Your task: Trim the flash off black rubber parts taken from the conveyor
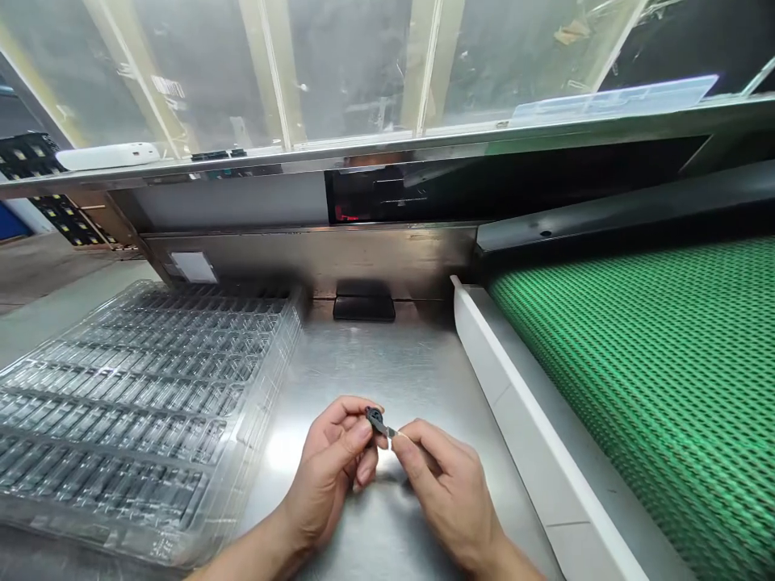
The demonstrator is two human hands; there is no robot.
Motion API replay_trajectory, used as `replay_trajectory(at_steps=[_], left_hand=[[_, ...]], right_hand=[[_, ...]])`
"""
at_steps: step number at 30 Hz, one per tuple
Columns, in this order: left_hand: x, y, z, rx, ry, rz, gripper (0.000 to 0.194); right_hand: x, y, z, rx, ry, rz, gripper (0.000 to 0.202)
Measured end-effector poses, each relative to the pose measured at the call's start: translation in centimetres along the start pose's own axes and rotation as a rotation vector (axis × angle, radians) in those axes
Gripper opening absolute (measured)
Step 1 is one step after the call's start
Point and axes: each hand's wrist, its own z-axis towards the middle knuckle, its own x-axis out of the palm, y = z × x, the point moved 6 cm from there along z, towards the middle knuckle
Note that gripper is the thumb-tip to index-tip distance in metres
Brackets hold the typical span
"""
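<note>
Over the metal worktop, my left hand (330,460) pinches a small black part with a round end (375,416) between thumb and fingers. A narrow stem runs from the round end toward my right hand (445,484). The thumb and forefinger of that hand are closed on a small pale strip (391,436) at the stem's tip. What the strip is exactly is too small to tell. Both hands are close together, fingertips almost meeting. The lower side of the black part is hidden by my left fingers.
Stacked clear plastic trays (127,403) with many slots stand at the left. A black block (363,307) lies at the back of the metal worktop (375,355). To the right, a white rail (514,420) borders a green conveyor belt (654,347). A metal shelf edge (363,153) crosses above.
</note>
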Motion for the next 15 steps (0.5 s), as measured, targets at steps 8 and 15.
replay_trajectory(at_steps=[8, 15], left_hand=[[-0.17, 0.21, -0.09, -0.033, -0.014, 0.001, 0.043], [0.04, 0.11, 0.03, -0.015, -0.008, 0.000, 0.041]], right_hand=[[0.05, 0.50, 0.32, -0.021, 0.025, -0.022, 0.047], [-0.13, 0.80, 0.37, -0.017, 0.017, -0.015, 0.043]])
